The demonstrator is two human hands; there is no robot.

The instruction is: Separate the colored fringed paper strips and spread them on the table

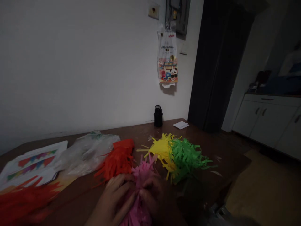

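Observation:
Low in the dim head view, my left hand (115, 196) and my right hand (152, 196) both grip a pink fringed paper bundle (143, 174) over a brown wooden table (211, 138). The bundle's cut strips fan out above my fingers. Just behind it lie an orange-red fringed bundle (119, 158), a yellow one (162, 149) and a green one (185, 157), all touching or overlapping on the table.
A clear plastic bag (87, 152) and printed sheets (33, 164) lie at the left, with more red fringe (21, 201) at the near left. A black bottle (158, 116) and a white paper (181, 125) stand by the wall. The table's right edge drops to the floor.

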